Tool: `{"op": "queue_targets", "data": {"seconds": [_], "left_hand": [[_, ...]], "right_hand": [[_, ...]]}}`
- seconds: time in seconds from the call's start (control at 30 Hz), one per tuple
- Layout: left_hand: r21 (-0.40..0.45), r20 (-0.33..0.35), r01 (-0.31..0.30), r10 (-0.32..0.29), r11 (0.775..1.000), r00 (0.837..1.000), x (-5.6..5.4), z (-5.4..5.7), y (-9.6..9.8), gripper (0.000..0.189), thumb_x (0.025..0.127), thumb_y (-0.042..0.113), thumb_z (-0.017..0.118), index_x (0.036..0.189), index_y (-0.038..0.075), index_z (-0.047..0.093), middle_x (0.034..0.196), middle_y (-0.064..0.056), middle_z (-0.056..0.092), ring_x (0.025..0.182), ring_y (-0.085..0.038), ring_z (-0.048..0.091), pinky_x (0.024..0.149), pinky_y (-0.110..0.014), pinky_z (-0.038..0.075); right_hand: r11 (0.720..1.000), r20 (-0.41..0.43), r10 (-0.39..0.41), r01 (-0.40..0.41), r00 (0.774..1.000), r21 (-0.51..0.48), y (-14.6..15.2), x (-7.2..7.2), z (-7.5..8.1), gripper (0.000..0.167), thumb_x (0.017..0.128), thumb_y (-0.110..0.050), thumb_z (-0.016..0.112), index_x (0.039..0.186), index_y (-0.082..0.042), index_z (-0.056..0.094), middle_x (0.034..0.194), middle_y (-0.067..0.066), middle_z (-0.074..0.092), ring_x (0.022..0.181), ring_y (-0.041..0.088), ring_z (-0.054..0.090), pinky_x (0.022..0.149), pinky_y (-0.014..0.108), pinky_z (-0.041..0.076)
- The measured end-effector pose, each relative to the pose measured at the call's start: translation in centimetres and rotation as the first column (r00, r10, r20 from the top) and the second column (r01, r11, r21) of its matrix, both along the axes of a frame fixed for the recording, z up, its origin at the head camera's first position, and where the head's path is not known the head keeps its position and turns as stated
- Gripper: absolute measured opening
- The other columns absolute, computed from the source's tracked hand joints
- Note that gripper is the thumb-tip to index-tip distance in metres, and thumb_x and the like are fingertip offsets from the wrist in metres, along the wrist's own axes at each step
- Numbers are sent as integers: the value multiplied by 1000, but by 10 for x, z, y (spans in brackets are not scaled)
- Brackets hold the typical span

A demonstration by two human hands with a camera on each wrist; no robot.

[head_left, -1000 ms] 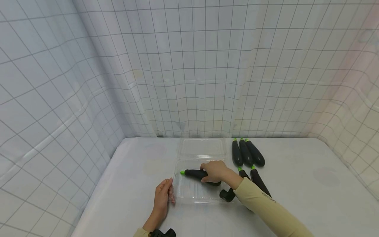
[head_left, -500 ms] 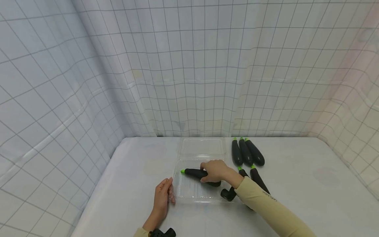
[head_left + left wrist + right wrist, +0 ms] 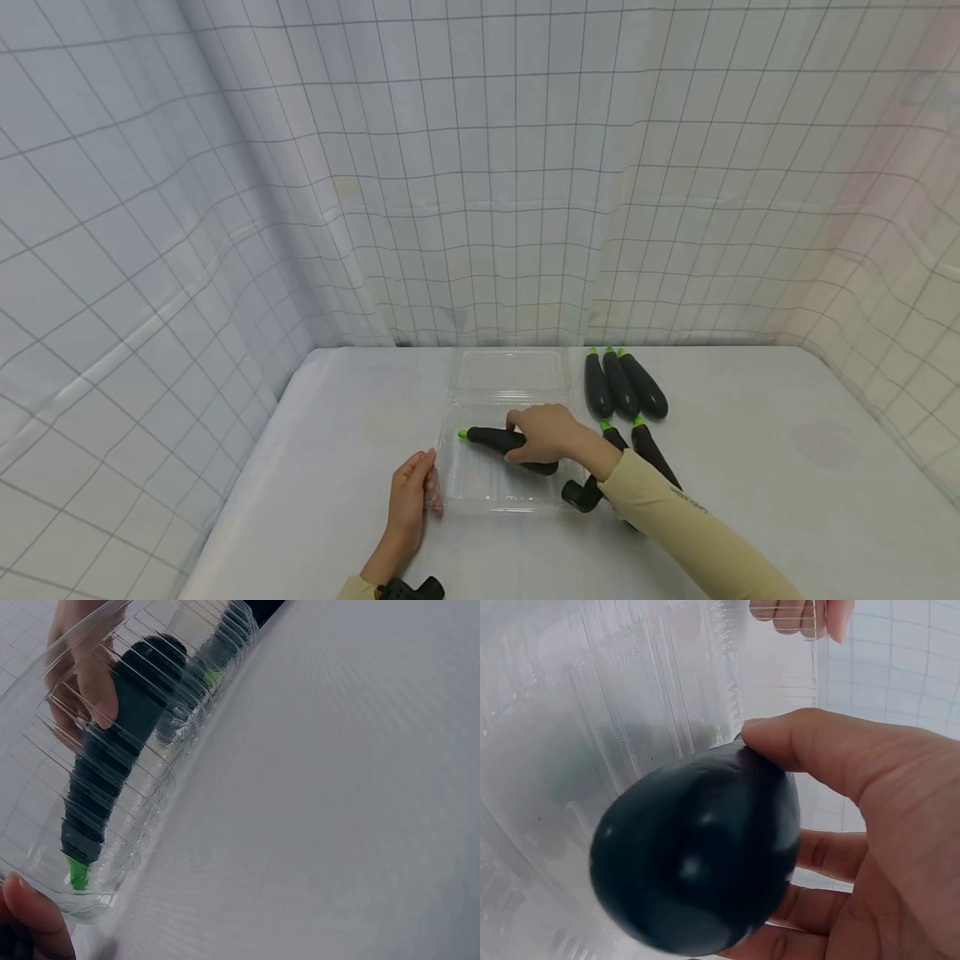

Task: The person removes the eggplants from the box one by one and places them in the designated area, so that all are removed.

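My right hand (image 3: 549,433) grips a dark eggplant (image 3: 495,438) with a green stem end. The eggplant lies aslant over the base of an open clear plastic clamshell box (image 3: 472,492), its stem pointing left. In the right wrist view the thumb and several fingers curl round the eggplant (image 3: 694,855), whose fat end faces the camera. At the box's left edge, my left hand (image 3: 408,504) pinches the rim, thumb above and fingers underneath. The left wrist view shows the eggplant (image 3: 112,761) through the ribbed clear wall, with the left thumb (image 3: 37,915) at the rim.
The box's lid (image 3: 513,373) lies folded back behind the base. Right of it, three eggplants (image 3: 621,383) lie side by side. Two more lie nearer, one (image 3: 654,454) beside the right forearm and another (image 3: 615,438) partly under it. A grid-patterned curtain (image 3: 487,208) surrounds the white table.
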State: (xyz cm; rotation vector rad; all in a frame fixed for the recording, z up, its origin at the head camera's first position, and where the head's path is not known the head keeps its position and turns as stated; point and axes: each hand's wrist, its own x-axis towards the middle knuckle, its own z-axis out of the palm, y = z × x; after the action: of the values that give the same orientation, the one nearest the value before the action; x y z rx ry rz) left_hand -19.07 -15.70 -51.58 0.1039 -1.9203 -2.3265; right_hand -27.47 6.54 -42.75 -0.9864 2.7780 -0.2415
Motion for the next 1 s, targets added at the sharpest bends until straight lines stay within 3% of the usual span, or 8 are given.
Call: {"op": "queue_targets", "data": {"seconds": [0.6, 0.93, 1.0], "left_hand": [[5, 13, 4, -4, 1000, 1000, -1, -2, -2, 43, 100, 31, 48, 68, 7, 35, 53, 3, 36, 41, -8, 38, 39, -21, 38], [-6, 9, 8, -8, 1000, 1000, -1, -2, -1, 43, 100, 33, 47, 68, 7, 36, 54, 4, 36, 41, -8, 38, 39, -20, 37], [-6, 11, 16, -16, 1000, 1000, -1, -1, -1, 48, 101, 31, 46, 69, -1, 32, 53, 3, 36, 41, -9, 38, 39, -21, 38]], "right_hand": [[995, -85, 42, -50, 995, -86, 6, 8, 1, 38, 85, -45, 65, 109, -15, 62, 87, -3, 62, 68, 11, 53, 58, 31, 43], [990, -121, 16, -33, 992, -138, 10, 12, -1, 37, 87, -45, 61, 110, -16, 62, 89, -3, 63, 65, 9, 50, 54, 29, 41], [987, -124, 7, -26, 992, -156, 10, 12, 0, 37, 87, -44, 60, 110, -16, 62, 89, -3, 63, 64, 9, 49, 53, 29, 41]]}}
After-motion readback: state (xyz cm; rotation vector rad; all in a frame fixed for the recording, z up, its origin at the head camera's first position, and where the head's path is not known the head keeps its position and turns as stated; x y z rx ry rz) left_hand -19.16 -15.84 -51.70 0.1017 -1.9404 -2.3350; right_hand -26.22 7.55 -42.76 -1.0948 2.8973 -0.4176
